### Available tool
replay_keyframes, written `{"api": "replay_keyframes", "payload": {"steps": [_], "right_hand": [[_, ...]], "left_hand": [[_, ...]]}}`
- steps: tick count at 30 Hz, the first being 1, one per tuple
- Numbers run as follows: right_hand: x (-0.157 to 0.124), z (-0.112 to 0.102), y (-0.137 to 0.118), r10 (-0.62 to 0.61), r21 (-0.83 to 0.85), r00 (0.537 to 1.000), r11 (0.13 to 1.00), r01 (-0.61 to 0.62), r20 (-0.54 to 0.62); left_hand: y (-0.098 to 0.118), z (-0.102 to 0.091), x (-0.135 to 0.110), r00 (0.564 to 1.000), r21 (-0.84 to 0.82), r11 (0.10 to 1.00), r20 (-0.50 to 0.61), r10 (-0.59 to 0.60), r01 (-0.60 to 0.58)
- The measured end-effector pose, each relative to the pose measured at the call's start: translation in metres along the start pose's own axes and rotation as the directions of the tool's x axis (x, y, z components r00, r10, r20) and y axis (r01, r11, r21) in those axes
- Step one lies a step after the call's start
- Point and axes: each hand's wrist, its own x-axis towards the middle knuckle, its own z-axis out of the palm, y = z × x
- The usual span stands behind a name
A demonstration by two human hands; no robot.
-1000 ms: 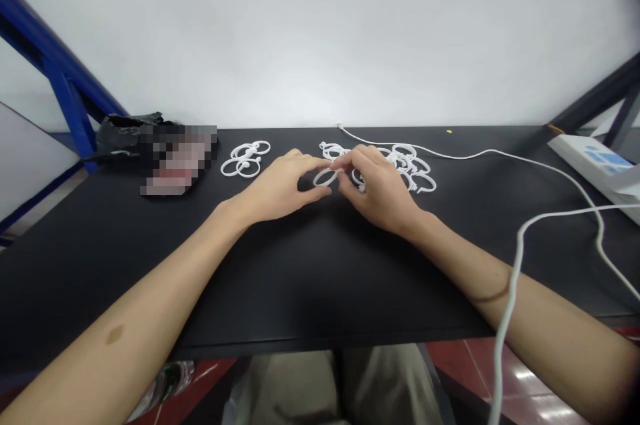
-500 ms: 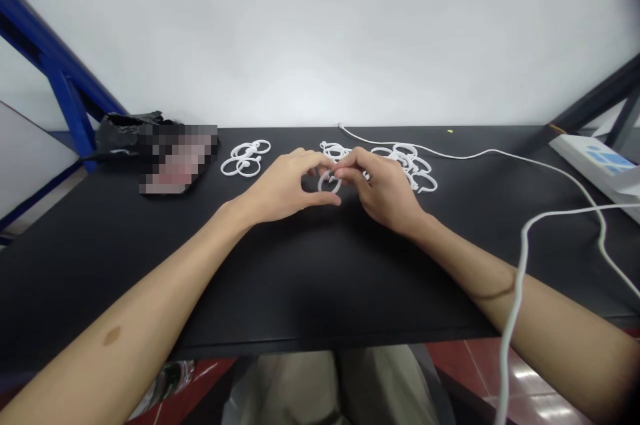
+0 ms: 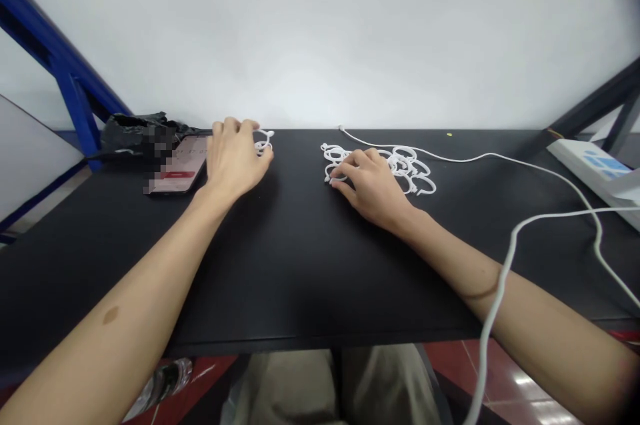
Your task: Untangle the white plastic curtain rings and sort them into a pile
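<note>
My left hand (image 3: 233,161) is over the small group of white plastic rings (image 3: 263,145) on the left of the black table, thumb and fingers apart. One ring with a small knob shows near its fingertips; the palm hides most of the group. To the right, several similar white rings lie in a loose pile (image 3: 423,185). My right hand (image 3: 373,188) is at the near left of that pile, its thumb and index finger closed on the edge of a white ring (image 3: 330,171). The hand covers part of the pile.
A phone (image 3: 180,165) and a crumpled black bag (image 3: 130,135) lie at the left. A white cable (image 3: 490,155) runs across the back and right, passing over my right forearm. A white box with blue print (image 3: 600,161) is at the right edge. The white wall stands behind.
My hands have parted from the ring they held together. The left moved left to the left group of rings; the right lowered to the near edge of the right pile.
</note>
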Motion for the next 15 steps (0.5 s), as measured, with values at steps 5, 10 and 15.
{"api": "replay_keyframes", "payload": {"steps": [5,10,15], "right_hand": [[0.0,-0.003,-0.002,0.003,0.092,1.0,0.996,-0.002,-0.008],[-0.001,-0.008,-0.007,0.071,0.425,0.997,0.903,-0.058,-0.014],[0.001,-0.009,-0.007,0.163,0.546,0.985,0.831,-0.111,-0.047]], "left_hand": [[-0.006,0.002,-0.001,1.0,0.143,0.99,-0.009,-0.005,0.007],[0.024,0.002,-0.008,0.893,-0.162,0.896,0.122,0.434,-0.413],[0.036,0.004,-0.014,0.774,-0.335,0.769,0.151,0.614,-0.545]]}}
